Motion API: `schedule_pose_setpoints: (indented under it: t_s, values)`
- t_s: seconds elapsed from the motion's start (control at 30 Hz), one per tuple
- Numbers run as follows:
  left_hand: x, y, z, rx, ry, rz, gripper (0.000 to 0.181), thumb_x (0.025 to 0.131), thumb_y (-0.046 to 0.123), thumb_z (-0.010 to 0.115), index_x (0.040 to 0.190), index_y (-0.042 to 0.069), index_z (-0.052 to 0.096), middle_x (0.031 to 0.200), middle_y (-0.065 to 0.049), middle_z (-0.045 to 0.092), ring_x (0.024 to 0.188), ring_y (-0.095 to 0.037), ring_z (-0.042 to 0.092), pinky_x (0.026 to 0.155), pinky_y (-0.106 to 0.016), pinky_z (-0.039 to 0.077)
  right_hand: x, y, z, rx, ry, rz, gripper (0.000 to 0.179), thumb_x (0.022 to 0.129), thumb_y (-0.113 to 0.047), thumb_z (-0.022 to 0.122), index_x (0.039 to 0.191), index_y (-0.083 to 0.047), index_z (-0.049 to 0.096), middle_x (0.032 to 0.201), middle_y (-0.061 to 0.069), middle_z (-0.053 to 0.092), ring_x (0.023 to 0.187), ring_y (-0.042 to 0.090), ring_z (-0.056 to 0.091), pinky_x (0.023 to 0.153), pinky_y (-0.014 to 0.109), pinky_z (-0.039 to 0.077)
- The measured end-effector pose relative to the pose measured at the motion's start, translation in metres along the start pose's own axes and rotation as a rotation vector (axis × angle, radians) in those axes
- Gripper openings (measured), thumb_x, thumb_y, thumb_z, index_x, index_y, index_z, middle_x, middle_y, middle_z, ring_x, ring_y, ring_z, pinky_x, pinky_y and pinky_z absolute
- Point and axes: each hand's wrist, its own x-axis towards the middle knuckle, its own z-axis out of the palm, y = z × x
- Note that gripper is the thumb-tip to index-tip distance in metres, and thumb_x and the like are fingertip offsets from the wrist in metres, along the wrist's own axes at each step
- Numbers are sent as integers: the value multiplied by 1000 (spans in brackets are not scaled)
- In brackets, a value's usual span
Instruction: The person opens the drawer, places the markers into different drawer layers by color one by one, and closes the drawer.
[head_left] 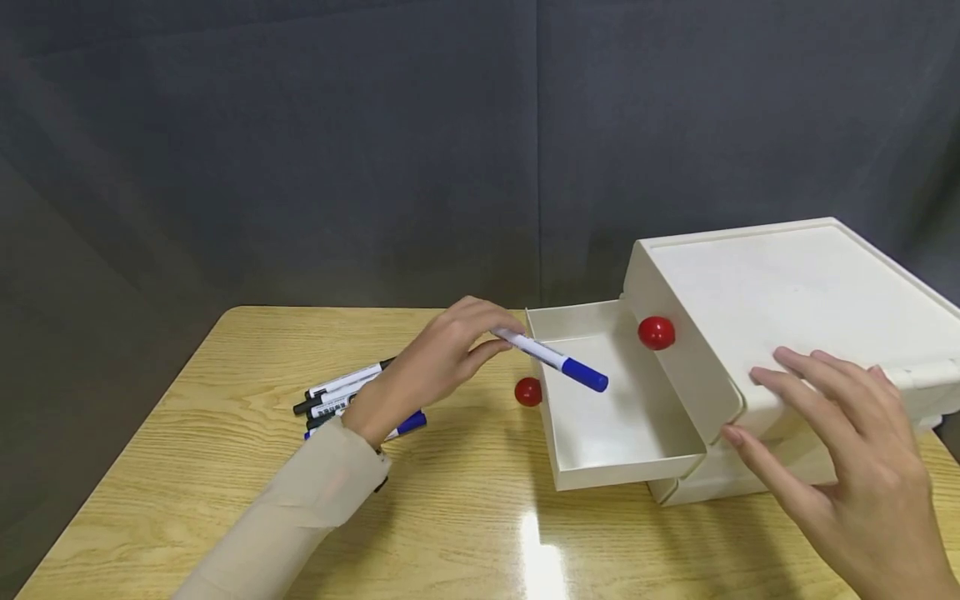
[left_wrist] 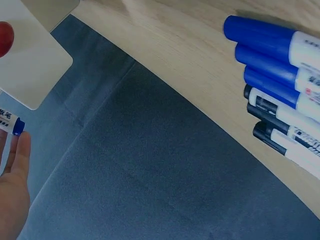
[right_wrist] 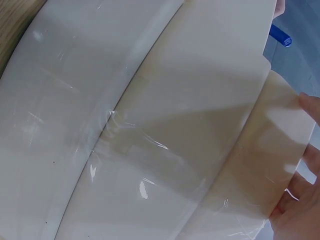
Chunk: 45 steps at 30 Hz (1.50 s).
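Observation:
My left hand (head_left: 457, 337) pinches a white whiteboard marker (head_left: 555, 358) near one end, and its blue end points right over the pulled-out drawer (head_left: 615, 425). The left wrist view shows the marker (left_wrist: 7, 120) only in part at the left edge. The drawer has a red round knob (head_left: 528, 392) on its front. My right hand (head_left: 862, 450) rests on the near edge of the white cabinet (head_left: 810, 283), fingers spread over the top and thumb at the corner. In the right wrist view the cabinet's side (right_wrist: 165, 125) fills most of the picture.
Several blue and black markers (head_left: 341, 392) lie together on the wooden table (head_left: 465, 517), left of the drawer and partly behind my left forearm. Another red knob (head_left: 657, 332) sits on the closed upper drawer. A dark curtain (head_left: 375, 150) hangs behind the table.

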Motion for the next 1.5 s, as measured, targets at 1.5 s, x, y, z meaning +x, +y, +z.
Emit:
schedule_pose_setpoints:
  t_s: [1.5]
  values:
    - [41, 17, 13, 332, -184, 151, 38, 85, 3, 76, 119, 21, 72, 126, 5, 67, 120, -10, 57, 104, -22, 49, 0, -4, -3, 13, 39, -24, 67, 91, -62, 59, 105, 2, 72, 119, 23, 66, 129, 14, 51, 119, 52, 27]
